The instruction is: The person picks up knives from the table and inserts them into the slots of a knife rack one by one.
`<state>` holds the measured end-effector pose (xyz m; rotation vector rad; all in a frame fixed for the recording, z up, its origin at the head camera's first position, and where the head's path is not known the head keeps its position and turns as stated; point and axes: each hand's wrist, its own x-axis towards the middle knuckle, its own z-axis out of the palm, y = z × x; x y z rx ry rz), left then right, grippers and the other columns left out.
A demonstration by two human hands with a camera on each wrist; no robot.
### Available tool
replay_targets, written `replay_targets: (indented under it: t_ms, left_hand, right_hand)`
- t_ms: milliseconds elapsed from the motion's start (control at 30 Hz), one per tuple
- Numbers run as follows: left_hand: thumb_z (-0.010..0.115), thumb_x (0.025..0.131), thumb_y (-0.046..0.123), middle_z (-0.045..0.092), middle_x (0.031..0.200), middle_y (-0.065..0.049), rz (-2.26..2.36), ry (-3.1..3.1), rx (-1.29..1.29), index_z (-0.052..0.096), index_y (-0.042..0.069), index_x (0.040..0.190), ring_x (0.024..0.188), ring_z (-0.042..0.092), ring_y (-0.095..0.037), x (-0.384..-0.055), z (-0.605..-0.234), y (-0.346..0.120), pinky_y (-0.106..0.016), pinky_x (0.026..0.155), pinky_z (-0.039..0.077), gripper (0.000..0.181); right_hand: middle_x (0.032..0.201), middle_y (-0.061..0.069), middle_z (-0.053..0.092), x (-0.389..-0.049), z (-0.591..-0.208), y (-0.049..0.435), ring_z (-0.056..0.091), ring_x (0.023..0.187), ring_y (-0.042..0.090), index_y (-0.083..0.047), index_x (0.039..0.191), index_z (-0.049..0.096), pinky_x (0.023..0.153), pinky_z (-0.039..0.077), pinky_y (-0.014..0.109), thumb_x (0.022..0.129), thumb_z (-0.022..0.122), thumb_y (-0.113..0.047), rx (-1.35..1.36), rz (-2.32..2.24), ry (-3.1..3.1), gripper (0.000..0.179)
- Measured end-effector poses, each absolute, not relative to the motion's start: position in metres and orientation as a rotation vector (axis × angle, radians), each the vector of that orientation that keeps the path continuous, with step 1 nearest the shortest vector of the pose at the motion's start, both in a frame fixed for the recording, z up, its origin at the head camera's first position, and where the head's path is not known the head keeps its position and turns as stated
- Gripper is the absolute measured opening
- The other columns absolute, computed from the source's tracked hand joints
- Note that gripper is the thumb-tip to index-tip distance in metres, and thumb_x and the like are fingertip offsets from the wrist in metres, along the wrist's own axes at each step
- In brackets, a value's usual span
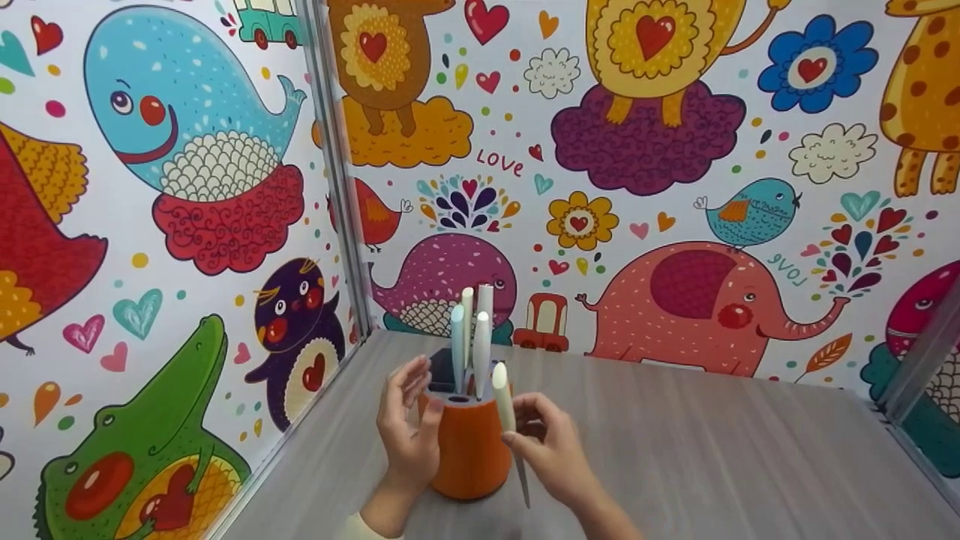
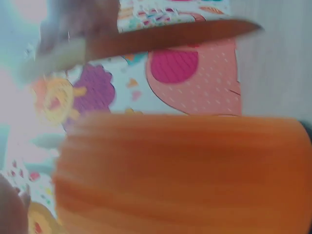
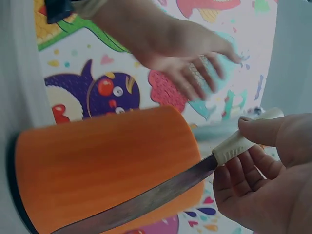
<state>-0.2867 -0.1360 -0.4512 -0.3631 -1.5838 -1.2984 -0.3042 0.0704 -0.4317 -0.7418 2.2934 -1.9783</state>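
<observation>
An orange knife holder [image 1: 471, 457] stands upright on the table. From its top rise a pale blue handle [image 1: 457, 341], a white handle [image 1: 482, 352] and others. My right hand [image 1: 553, 444] grips a knife by its cream handle [image 1: 500, 386] just right of the holder, blade pointing down. In the right wrist view the long blade [image 3: 139, 201] passes in front of the holder's orange wall [image 3: 105, 156]. My left hand [image 1: 409, 427] is at the holder's left side, fingers raised and holding nothing; the right wrist view shows it [image 3: 178, 46] apart from the holder.
A dark boxy thing [image 1: 441, 370] sits at the holder's back left; what it is I cannot tell. The grey wood-grain table [image 1: 697, 457] meets printed cartoon panels at the back [image 1: 660, 217] and left [image 1: 45, 247]. A metal strip [image 1: 346, 187] runs up the corner.
</observation>
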Motion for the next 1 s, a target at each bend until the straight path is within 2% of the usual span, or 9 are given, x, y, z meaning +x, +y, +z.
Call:
replay_targets:
  t_ms: [100, 200, 333, 433, 500, 633, 800, 1000]
  left_hand:
    - [0.063, 0.092, -0.009, 0.065, 0.133, -0.020, -1.348, -1.645, -0.467, 0.056, -0.001, 0.140, 0.125, 0.067, -0.019, -0.275, -0.443, -0.128, -0.025, 0.107, 0.056, 0.050]
    - [0.069, 0.098, 0.004, 0.067, 0.134, -0.012, -1.417, -1.807, -0.480, 0.057, 0.003, 0.141, 0.122, 0.068, -0.021, -0.266, -0.437, -0.120, -0.031, 0.106, 0.058, 0.045]
    - [0.071, 0.102, 0.018, 0.066, 0.134, -0.002, -1.479, -1.988, -0.460, 0.061, 0.009, 0.140, 0.122, 0.067, -0.015, -0.262, -0.433, -0.113, -0.037, 0.107, 0.058, 0.040]
    - [0.070, 0.103, 0.019, 0.067, 0.131, -0.008, -1.499, -2.031, -0.481, 0.064, 0.011, 0.136, 0.121, 0.068, -0.018, -0.263, -0.434, -0.110, -0.034, 0.106, 0.058, 0.034]
    - [0.070, 0.103, 0.019, 0.068, 0.129, -0.013, -1.514, -2.038, -0.495, 0.066, 0.007, 0.133, 0.119, 0.068, -0.022, -0.264, -0.435, -0.109, -0.031, 0.105, 0.058, 0.032]
    - [0.068, 0.105, 0.020, 0.068, 0.127, -0.011, -1.539, -2.072, -0.497, 0.065, 0.002, 0.133, 0.115, 0.069, -0.023, -0.262, -0.436, -0.108, -0.026, 0.104, 0.058, 0.034]
    - [0.063, 0.108, 0.024, 0.067, 0.124, -0.011, -1.522, -2.140, -0.464, 0.062, -0.001, 0.134, 0.111, 0.069, -0.018, -0.257, -0.432, -0.108, -0.031, 0.103, 0.060, 0.036]
    - [0.058, 0.111, 0.021, 0.070, 0.130, -0.017, -1.582, -2.103, -0.456, 0.057, -0.001, 0.138, 0.118, 0.071, -0.026, -0.252, -0.421, -0.109, -0.037, 0.106, 0.059, 0.035]
  right_hand:
    - [0.118, 0.016, 0.069, -0.298, -0.435, 0.064, 0.068, 0.102, 0.025, 0.000, 0.126, 0.062, 0.095, 0.060, 0.024, 0.098, 0.077, -0.012, -0.787, -1.984, 2.279, 0.034]
    - [0.120, 0.017, 0.069, -0.293, -0.437, 0.060, 0.068, 0.103, 0.023, 0.001, 0.127, 0.062, 0.097, 0.060, 0.024, 0.098, 0.078, -0.016, -0.833, -2.003, 2.255, 0.036]
    - [0.119, 0.017, 0.069, -0.289, -0.438, 0.055, 0.068, 0.102, 0.020, 0.000, 0.126, 0.062, 0.096, 0.059, 0.022, 0.099, 0.078, -0.022, -0.852, -2.025, 2.242, 0.039]
    - [0.118, 0.016, 0.070, -0.287, -0.439, 0.052, 0.068, 0.101, 0.017, 0.000, 0.126, 0.063, 0.095, 0.059, 0.022, 0.098, 0.079, -0.024, -0.854, -2.040, 2.258, 0.039]
    - [0.118, 0.015, 0.070, -0.287, -0.440, 0.051, 0.069, 0.101, 0.016, -0.001, 0.125, 0.064, 0.095, 0.059, 0.022, 0.098, 0.079, -0.024, -0.858, -2.048, 2.271, 0.038]
    - [0.117, 0.014, 0.070, -0.285, -0.443, 0.048, 0.068, 0.101, 0.016, -0.002, 0.125, 0.065, 0.094, 0.060, 0.024, 0.098, 0.079, -0.023, -0.858, -2.070, 2.287, 0.037]
    - [0.117, 0.015, 0.071, -0.287, -0.446, 0.047, 0.068, 0.101, 0.015, -0.001, 0.125, 0.066, 0.093, 0.060, 0.024, 0.097, 0.080, -0.020, -0.825, -2.131, 2.263, 0.037]
    - [0.114, 0.020, 0.071, -0.310, -0.456, 0.057, 0.070, 0.099, 0.020, 0.003, 0.122, 0.067, 0.092, 0.061, 0.024, 0.099, 0.075, -0.009, -0.683, -2.329, 2.247, 0.028]
